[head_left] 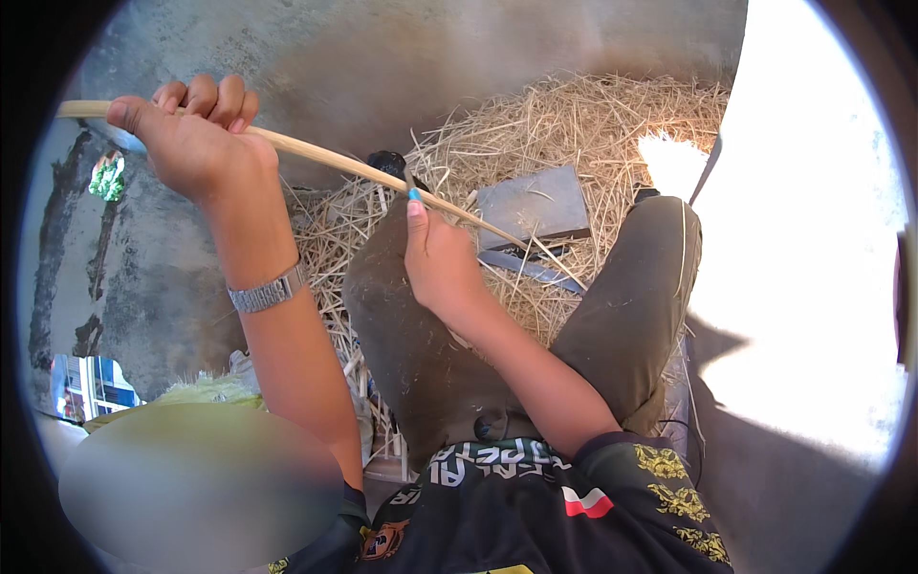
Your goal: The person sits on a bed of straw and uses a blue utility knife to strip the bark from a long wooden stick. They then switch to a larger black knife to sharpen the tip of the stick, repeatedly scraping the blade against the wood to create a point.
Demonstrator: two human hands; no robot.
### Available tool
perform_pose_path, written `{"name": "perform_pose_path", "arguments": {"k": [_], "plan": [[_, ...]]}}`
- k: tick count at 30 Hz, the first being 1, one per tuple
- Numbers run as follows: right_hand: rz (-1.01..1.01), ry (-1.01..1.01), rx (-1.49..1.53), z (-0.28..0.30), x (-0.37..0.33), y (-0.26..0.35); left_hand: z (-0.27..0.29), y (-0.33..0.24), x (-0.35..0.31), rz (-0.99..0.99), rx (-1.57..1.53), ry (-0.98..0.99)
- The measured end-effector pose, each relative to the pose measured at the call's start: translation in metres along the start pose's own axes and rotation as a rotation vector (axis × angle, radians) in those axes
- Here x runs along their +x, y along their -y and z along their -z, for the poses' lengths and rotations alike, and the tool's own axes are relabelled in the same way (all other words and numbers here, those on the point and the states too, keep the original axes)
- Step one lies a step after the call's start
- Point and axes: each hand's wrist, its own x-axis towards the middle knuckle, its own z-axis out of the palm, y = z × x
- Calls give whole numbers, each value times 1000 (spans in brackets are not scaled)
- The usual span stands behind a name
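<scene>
A long, pale bamboo strip (320, 153) slants across the upper left, from the far left edge down toward a grey block. My left hand (206, 134) is raised and closed around its upper part, with a metal watch on that wrist. Lower along the strip, my right hand (440, 258) is closed with the thumb up. A thin, dark blade (409, 180) with a blue part at its base juts above the right thumb and crosses the strip, apparently a small knife. Its handle is hidden in my fist.
Pale shavings (574, 124) cover the ground between and beyond my bent legs (622, 316). On them lie a flat grey block (535, 203) and a long, grey blade-like piece (535, 268). A concrete wall (382, 48) stands ahead; a brightly lit surface (813, 239) is at the right.
</scene>
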Motion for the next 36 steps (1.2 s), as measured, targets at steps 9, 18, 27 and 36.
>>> {"name": "perform_pose_path", "arguments": {"k": [9, 18, 27, 36], "plan": [[-95, -15, -30, -11, 16, -40, 21, 14, 18, 49, -97, 71], [-144, -2, -179, -41, 15, -112, -1, 3, 8, 71, -280, 261], [-224, -319, 238, -58, -2, -146, 71, 32, 33, 12, -463, 213], [152, 111, 66, -37, -18, -35, 115, 22, 5, -92, -439, 134]]}}
